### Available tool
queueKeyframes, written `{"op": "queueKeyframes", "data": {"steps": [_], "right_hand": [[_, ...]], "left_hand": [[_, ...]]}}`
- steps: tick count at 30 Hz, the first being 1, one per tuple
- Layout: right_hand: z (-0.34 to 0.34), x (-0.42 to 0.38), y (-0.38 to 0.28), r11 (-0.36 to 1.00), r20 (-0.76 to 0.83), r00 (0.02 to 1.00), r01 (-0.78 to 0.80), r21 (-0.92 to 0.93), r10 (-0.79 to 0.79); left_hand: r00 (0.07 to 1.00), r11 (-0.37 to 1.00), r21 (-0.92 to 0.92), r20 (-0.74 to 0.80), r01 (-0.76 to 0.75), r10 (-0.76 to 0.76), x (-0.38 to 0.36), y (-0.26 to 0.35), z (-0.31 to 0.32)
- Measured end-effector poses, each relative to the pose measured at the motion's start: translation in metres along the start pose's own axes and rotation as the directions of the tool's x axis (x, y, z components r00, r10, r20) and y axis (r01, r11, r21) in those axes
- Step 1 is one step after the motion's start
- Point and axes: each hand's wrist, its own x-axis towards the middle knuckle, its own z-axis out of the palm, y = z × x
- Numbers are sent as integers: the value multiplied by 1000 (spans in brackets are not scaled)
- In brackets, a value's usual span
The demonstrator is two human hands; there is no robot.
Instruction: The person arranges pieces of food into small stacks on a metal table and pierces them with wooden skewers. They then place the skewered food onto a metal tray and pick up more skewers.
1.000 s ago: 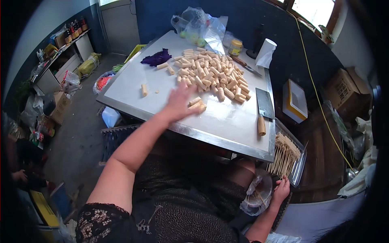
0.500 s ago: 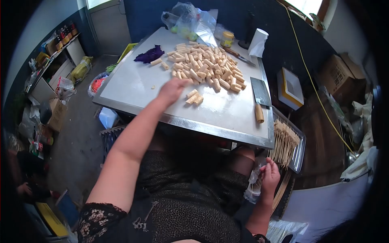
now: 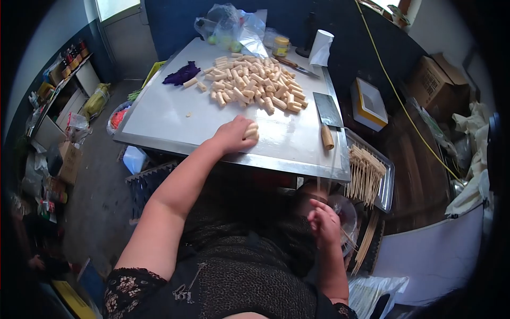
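Observation:
My left hand (image 3: 234, 135) is closed around a few short pale rolls (image 3: 253, 133) on the table near its front edge. Its fingers partly cover them. A large heap of the same pale cylindrical pieces (image 3: 255, 82) lies farther back. Low at the right, beyond the table's front edge, my right hand (image 3: 325, 220) is closed on thin wooden skewers (image 3: 348, 238); blurred thin lines rise above the fingers, and how many it holds cannot be made out. Beside it, a metal tray (image 3: 390, 186) holds rows of skewered pieces (image 3: 366, 167). Loose bare skewers (image 3: 366, 242) lie below the tray.
A cleaver (image 3: 327, 114) lies at the table's (image 3: 159, 117) right side, with a knife (image 3: 297, 67) behind the heap. Purple cloth (image 3: 181, 73), plastic bags (image 3: 226, 29), a yellow-lidded jar (image 3: 281, 46) and a paper roll (image 3: 321, 48) are also on the tabletop.
My left hand has come down and closed over the small group of rolls near the front edge. My right hand has moved left and up from beside the tray, now with skewers.

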Motion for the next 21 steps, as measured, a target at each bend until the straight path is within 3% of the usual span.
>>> {"op": "queueKeyframes", "data": {"steps": [1,4,6,8,10,17,19,21], "right_hand": [[9,4,0,999,30,999,-28,-31,29],[40,26,7,996,129,989,-59,-73,69],[67,41,4,991,218,975,-1,-132,30],[94,58,4,992,199,980,16,-127,10],[105,78,7,992,204,978,58,-114,-34],[119,99,11,994,172,985,48,-94,-31],[122,100,10,997,162,986,47,-58,-37],[122,103,9,997,160,987,37,-71,-25]], "left_hand": [[991,993,-35,58,-116,118,-6,3,-1],[978,980,-15,64,-198,199,-15,7,1],[983,983,34,33,-183,182,-19,16,-3],[986,983,86,-9,-165,166,-21,19,-4],[978,993,40,-173,-114,119,-24,17,-1],[997,999,-14,-57,-50,49,-37,17,10],[974,975,-58,-76,-216,211,-33,12,14],[988,987,-71,-57,-147,143,-38,24,-1]]}}
